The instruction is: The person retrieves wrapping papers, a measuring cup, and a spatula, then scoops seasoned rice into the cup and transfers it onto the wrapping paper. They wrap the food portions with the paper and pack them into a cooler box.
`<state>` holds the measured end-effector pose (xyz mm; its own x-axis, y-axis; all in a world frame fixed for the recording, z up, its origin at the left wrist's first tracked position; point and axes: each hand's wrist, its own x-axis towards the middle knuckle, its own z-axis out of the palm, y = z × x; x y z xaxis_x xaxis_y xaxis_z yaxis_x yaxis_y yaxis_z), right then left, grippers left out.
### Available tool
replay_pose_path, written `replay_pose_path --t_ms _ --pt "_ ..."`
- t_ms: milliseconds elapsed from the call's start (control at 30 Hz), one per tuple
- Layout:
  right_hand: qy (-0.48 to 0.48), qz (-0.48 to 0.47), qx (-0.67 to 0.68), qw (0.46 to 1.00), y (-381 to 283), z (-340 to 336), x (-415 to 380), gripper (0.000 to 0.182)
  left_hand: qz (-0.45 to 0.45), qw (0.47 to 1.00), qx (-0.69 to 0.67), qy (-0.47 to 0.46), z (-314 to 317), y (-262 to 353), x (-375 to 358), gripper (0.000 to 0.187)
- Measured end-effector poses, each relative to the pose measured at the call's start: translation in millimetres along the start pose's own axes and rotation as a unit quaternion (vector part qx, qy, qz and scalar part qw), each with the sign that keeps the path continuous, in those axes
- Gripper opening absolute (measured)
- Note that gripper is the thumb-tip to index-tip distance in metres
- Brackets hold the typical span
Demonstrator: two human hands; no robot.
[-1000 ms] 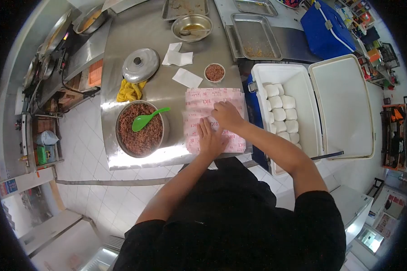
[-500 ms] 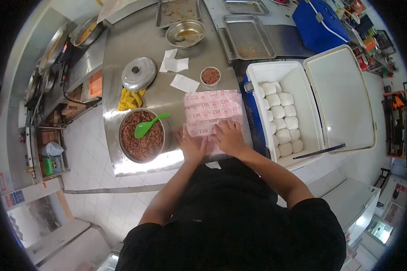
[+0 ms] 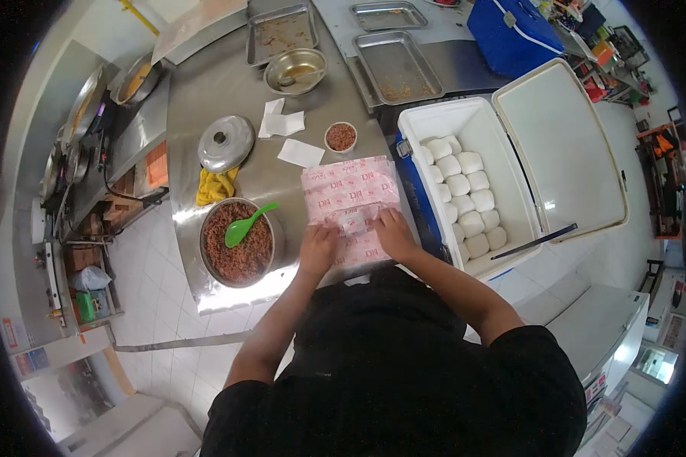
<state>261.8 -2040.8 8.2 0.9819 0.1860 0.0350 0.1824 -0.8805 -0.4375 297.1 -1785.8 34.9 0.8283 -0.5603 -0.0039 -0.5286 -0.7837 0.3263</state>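
Note:
A stack of pink-and-white printed wrapping paper [image 3: 351, 186] lies at the front of the steel table. Over its near half, a small folded wrapper [image 3: 353, 222] sits between my two hands. My left hand [image 3: 318, 247] has its fingers curled in on the left end of this wrapper, and my right hand [image 3: 395, 234] closes on the right end. Left of the hands stands a round pot of reddish-brown crumbly food [image 3: 236, 247], with a green spoon [image 3: 245, 227] resting in it. A small cup of the same food [image 3: 341, 137] is beyond the paper stack.
An open white cooler [image 3: 471, 114] with several round white pieces [image 3: 465, 184] stands at the right. Farther back on the table are a lid [image 3: 226, 145], a yellow cloth [image 3: 216, 186], white papers [image 3: 301, 153], a metal bowl [image 3: 296, 61] and trays [image 3: 396, 49].
Both hands have gone from lying fairly flat on the paper to curled fingers at the wrapper's ends. The wrapper is now a smaller folded packet. The view has shifted slightly.

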Motion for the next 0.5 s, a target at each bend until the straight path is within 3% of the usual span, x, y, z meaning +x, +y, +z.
replay_pose_path --t_ms 33,133,233,333,500 --pt "-0.009 -0.026 -0.038 0.999 -4.7 -8.8 4.0 0.011 -0.029 0.998 -0.010 -0.056 -3.9 0.6 5.2 0.028" --pt "-0.105 0.138 0.036 0.984 -20.7 -31.6 40.2 0.014 -0.111 0.985 -0.057 -0.121 4.7 -7.9 42.8 0.022" --pt "0.030 0.015 0.023 0.999 5.5 1.2 61.1 0.014 -0.032 0.997 -0.008 0.064 2.7 -3.1 61.3 0.018" --pt "0.019 0.035 0.035 0.999 3.5 0.5 48.9 0.013 -0.004 0.998 0.038 0.058 11.9 -11.2 69.4 0.014" --pt "0.146 0.080 0.122 0.978 -10.1 30.4 27.4 0.018 -0.118 0.982 -0.125 0.073 6.4 9.4 43.8 0.012"
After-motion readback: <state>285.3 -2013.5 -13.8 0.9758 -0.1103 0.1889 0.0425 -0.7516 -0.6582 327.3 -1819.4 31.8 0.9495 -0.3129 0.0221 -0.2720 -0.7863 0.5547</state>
